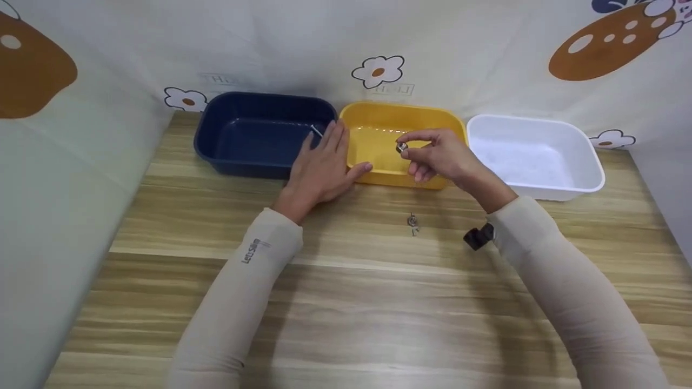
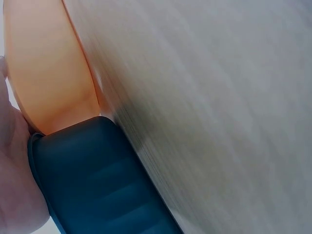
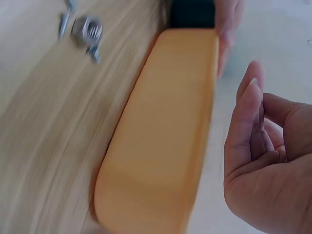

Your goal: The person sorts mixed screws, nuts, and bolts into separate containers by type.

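Over the yellow bin [image 1: 403, 179], my right hand [image 1: 440, 156] pinches a small silver nut [image 1: 401, 147] between thumb and index finger. In the right wrist view the hand [image 3: 265, 161] hides the nut from sight. My left hand [image 1: 321, 167] lies with fingers straight across the adjoining rims of the navy bin [image 1: 248, 168] and the yellow bin. A silver screw [image 1: 316, 131] shows in the navy bin beside the left fingertips. On the table in front of the yellow bin lie another nut [image 3: 88, 31] and small screws [image 3: 64, 23].
To the right of the yellow bin stands a white bin [image 1: 540, 189]. All three bins line up along a patterned backdrop [image 1: 303, 48] at the rear of the wooden table [image 1: 378, 313]. A black wrist camera [image 1: 478, 236] sticks out from the right sleeve.
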`<act>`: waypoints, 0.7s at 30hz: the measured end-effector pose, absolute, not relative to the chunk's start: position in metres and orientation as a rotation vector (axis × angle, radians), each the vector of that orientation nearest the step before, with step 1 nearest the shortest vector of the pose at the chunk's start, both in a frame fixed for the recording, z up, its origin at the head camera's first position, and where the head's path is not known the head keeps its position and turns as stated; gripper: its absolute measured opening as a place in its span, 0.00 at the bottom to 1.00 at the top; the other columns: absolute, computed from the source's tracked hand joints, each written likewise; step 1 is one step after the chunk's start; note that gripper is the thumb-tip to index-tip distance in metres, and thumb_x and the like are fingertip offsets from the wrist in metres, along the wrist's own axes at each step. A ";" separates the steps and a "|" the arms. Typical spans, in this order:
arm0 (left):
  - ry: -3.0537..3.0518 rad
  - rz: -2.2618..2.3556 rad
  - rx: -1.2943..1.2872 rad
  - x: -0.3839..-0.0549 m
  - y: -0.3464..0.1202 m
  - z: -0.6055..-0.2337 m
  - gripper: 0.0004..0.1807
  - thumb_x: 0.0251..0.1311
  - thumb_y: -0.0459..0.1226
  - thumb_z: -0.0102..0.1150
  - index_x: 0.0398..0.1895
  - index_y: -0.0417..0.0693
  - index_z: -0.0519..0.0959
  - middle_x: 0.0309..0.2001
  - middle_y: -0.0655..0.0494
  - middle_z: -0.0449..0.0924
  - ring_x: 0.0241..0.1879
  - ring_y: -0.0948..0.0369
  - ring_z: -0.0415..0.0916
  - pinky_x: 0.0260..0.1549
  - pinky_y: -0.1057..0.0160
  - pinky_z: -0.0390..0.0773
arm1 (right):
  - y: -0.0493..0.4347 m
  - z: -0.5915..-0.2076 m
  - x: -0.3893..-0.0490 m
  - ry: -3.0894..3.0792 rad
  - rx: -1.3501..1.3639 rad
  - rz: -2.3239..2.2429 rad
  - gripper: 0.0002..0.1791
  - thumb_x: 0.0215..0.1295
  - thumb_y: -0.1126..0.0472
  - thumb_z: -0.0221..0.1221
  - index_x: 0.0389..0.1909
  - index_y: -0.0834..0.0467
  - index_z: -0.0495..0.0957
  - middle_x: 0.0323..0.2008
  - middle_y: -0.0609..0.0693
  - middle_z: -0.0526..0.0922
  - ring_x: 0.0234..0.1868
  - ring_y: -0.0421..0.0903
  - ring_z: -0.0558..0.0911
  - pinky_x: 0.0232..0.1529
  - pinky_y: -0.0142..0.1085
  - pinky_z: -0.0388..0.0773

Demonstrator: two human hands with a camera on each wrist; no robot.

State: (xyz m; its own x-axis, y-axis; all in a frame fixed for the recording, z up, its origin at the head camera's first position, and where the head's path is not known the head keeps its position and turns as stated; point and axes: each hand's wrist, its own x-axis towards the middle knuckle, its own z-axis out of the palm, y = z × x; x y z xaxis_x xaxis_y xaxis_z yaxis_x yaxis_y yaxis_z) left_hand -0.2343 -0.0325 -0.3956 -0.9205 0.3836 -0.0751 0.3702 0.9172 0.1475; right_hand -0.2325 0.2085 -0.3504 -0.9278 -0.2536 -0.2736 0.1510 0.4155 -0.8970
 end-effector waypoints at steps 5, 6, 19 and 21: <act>2.970 0.214 0.587 -0.234 -0.032 -0.395 0.54 0.63 0.72 0.20 0.78 0.41 0.37 0.79 0.49 0.30 0.77 0.56 0.28 0.73 0.45 0.36 | 0.215 -0.356 -0.241 2.306 -0.029 -1.550 0.19 0.67 0.63 0.60 0.58 0.61 0.77 0.17 0.51 0.81 0.13 0.40 0.79 0.20 0.35 0.81; 2.970 0.216 0.585 -0.234 -0.031 -0.396 0.54 0.63 0.72 0.21 0.78 0.42 0.37 0.79 0.49 0.30 0.77 0.56 0.28 0.73 0.45 0.36 | 0.216 -0.357 -0.242 2.307 -0.022 -1.550 0.19 0.68 0.63 0.59 0.58 0.61 0.77 0.17 0.51 0.81 0.14 0.41 0.79 0.20 0.35 0.81; 2.972 0.286 0.582 -0.235 -0.033 -0.396 0.52 0.64 0.71 0.26 0.78 0.42 0.39 0.79 0.49 0.31 0.77 0.57 0.29 0.73 0.45 0.36 | 0.219 -0.364 -0.253 2.294 0.020 -1.583 0.22 0.67 0.63 0.60 0.62 0.60 0.74 0.18 0.50 0.81 0.13 0.40 0.78 0.18 0.31 0.79; 2.972 0.283 0.577 -0.235 -0.033 -0.396 0.53 0.64 0.71 0.25 0.78 0.42 0.39 0.79 0.49 0.31 0.77 0.57 0.29 0.73 0.45 0.36 | 0.219 -0.363 -0.254 2.294 0.031 -1.588 0.23 0.67 0.62 0.60 0.63 0.59 0.74 0.18 0.50 0.81 0.13 0.40 0.78 0.19 0.31 0.79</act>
State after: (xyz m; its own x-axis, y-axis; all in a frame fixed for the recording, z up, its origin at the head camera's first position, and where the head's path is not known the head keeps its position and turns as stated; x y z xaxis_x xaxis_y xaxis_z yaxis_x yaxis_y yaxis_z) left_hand -0.2352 -0.0329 -0.3959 -0.9232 0.3791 -0.0631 0.3604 0.9110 0.2004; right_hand -0.2535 0.2188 -0.3631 -0.9387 -0.1779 -0.2954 0.2137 0.3721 -0.9033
